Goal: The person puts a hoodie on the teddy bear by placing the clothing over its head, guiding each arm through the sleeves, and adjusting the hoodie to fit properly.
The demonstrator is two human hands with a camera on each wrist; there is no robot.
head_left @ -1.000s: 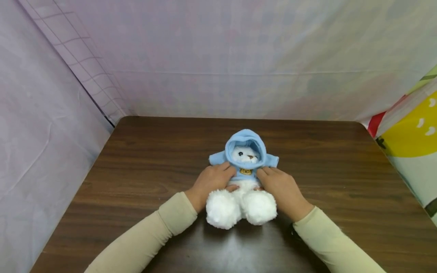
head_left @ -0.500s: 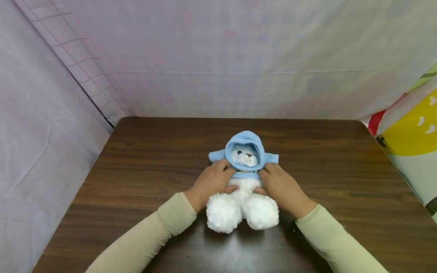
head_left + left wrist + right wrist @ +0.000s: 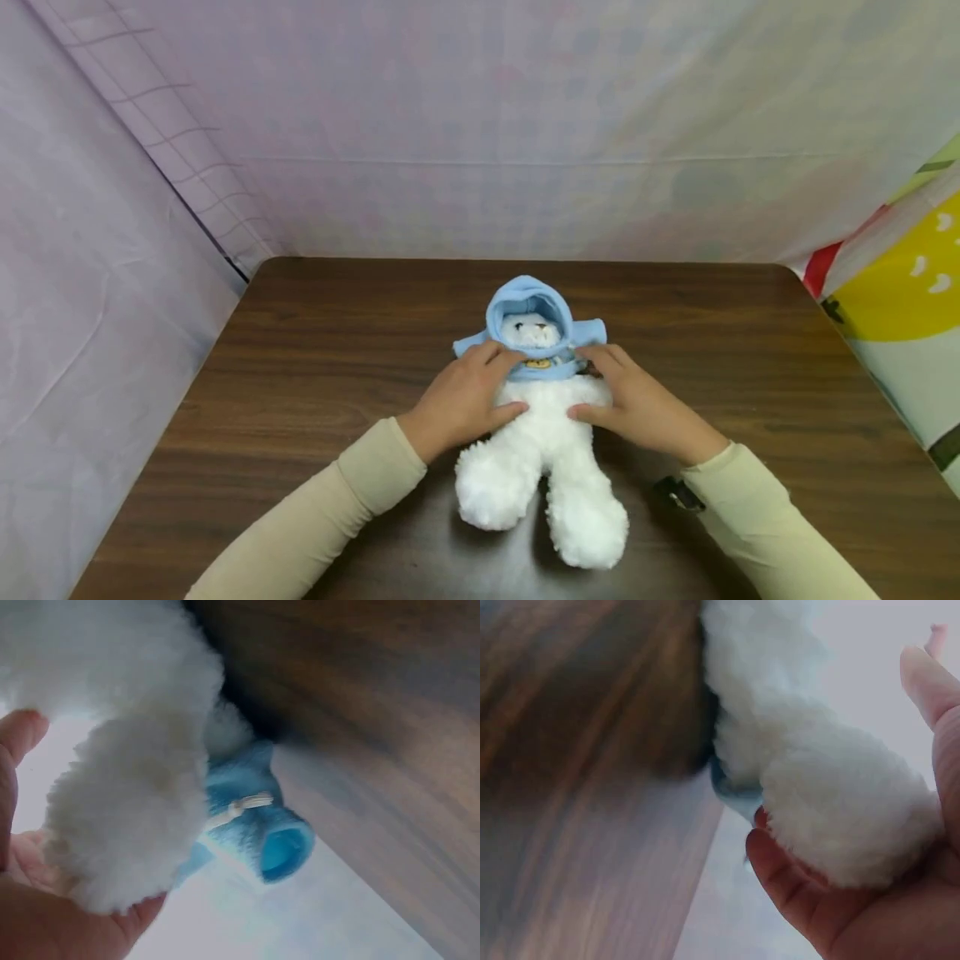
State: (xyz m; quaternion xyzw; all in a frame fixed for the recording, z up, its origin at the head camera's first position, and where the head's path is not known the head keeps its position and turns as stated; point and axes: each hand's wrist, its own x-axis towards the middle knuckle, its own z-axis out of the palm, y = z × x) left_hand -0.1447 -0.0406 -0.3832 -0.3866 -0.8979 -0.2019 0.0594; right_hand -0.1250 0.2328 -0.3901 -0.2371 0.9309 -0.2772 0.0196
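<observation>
A fluffy white plush toy [image 3: 551,429] lies on its back on the table, legs toward me. It wears a small light blue hoodie [image 3: 528,287], bunched above its belly, with the hood around its face and a yellow patch on the chest. My left hand [image 3: 467,396] grips its left-hand side, thumb on the belly and fingers at the hoodie. On the other side my right hand [image 3: 641,407] holds it the same way. In the left wrist view a blue sleeve [image 3: 281,844] gapes beside a pale tassel [image 3: 251,802]. White fur [image 3: 840,802] fills the right hand's palm.
A dark wood-grain table [image 3: 337,333] reaches back to a pale hanging cloth [image 3: 480,167]. Another cloth [image 3: 90,333] hangs at the left. A yellow printed panel [image 3: 900,292] is at the right. A small black object [image 3: 678,493] sits under the right cuff.
The plush toy's legs have slid toward me and stretched out, showing more white belly below the hoodie. The hoodie has shifted slightly away. My right hand has moved right, its thumb spread on the belly.
</observation>
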